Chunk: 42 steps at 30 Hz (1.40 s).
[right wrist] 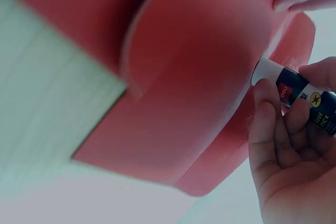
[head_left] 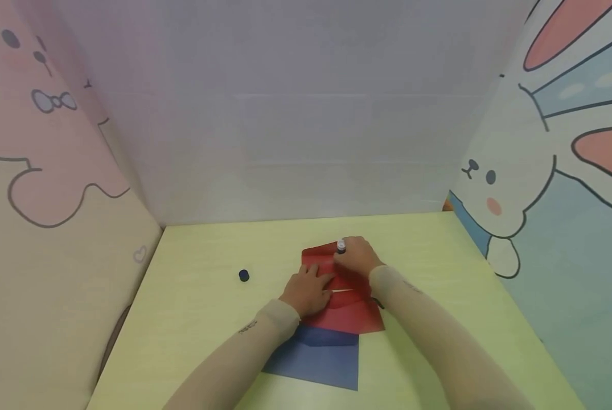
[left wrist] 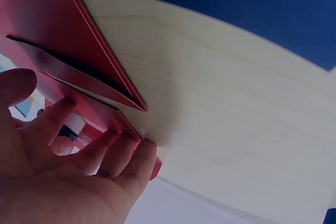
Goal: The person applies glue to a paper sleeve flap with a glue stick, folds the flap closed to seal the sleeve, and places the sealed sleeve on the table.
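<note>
My right hand [head_left: 358,256] grips a glue stick [right wrist: 310,98] with a dark label. Its white end touches the red paper near the edge strip of a red envelope [right wrist: 194,72]. Fingers spread, my left hand [head_left: 307,291] rests on the same red envelope and presses it against the table. Nearer to me lies another red envelope piece [head_left: 346,322] with a slightly raised flap, partly under the left hand and wrist. A blue envelope [head_left: 318,361] sits below it, its upper left part hidden by the left forearm.
A small dark cap [head_left: 243,275] stands on the pale wood-grain table [head_left: 198,319], left of the hands. A pale wall [head_left: 300,131] rises behind the table. Panels with cartoon animals flank it, a rabbit [head_left: 510,188] on the right.
</note>
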Each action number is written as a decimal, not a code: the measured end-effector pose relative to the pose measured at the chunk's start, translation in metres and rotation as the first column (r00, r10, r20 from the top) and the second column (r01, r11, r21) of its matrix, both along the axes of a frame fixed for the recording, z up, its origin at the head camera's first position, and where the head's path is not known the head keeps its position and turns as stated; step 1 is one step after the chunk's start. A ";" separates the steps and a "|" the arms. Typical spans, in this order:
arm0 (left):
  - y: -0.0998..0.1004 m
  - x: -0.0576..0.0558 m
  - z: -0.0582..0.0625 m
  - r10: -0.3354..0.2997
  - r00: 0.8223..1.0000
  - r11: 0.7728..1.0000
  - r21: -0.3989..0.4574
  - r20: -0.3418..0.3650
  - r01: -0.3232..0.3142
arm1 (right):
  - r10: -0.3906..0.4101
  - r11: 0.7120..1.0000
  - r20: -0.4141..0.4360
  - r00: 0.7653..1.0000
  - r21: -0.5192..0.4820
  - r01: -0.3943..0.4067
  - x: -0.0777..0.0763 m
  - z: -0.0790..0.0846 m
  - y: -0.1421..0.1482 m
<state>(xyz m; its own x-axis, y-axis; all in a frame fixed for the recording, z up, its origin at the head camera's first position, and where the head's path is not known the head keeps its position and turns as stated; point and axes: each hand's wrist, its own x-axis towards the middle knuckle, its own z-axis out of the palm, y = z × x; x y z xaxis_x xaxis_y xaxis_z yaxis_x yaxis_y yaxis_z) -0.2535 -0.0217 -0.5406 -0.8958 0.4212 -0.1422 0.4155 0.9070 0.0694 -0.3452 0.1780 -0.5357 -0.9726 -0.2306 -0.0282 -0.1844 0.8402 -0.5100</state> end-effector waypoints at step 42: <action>-0.002 0.002 0.005 -0.018 1.000 1.000 -0.002 -0.011 0.018 | 0.010 0.997 0.056 0.998 -0.078 -0.006 0.006 0.004 -0.032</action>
